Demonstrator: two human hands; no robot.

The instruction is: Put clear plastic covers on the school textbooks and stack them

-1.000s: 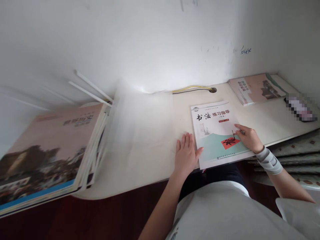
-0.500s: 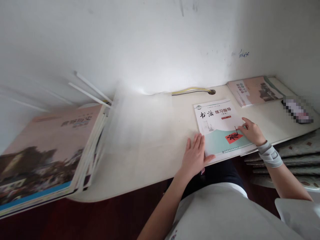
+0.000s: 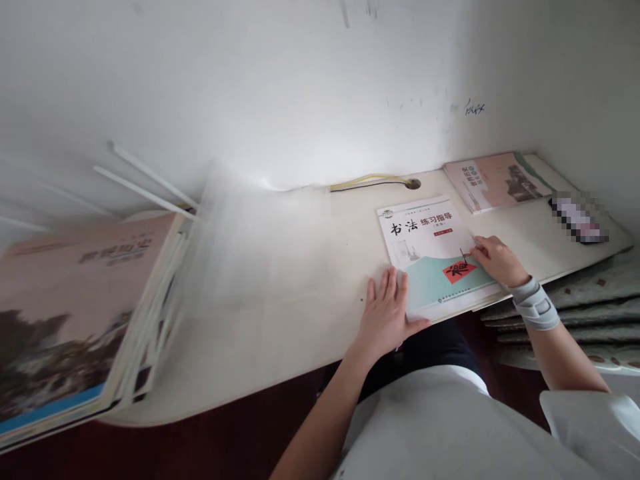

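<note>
A calligraphy workbook (image 3: 417, 250) with a white and green cover and a red diamond lies flat at the table's front edge. Fingers outstretched, my left hand (image 3: 386, 313) presses down at the lower left side of the workbook. At its right side is my right hand (image 3: 500, 260), with a grey wrist support (image 3: 537, 305) around the wrist. The right thumb and index finger are bent together over the cover's right edge. Whatever may be between those fingertips is too small to make out.
A thick stack of history textbooks (image 3: 95, 287) stands at the left, beside a blurred, see-through sheet (image 3: 265, 233). Another history book (image 3: 507, 183) lies back right, near a blurred-out phone (image 3: 577, 219). Cables (image 3: 370, 180) run along the wall to a table hole (image 3: 413, 184).
The right index finger, raised before, has bent down to the thumb at the workbook's right edge. My left hand stays on the left side. The whole view has shifted slightly.
</note>
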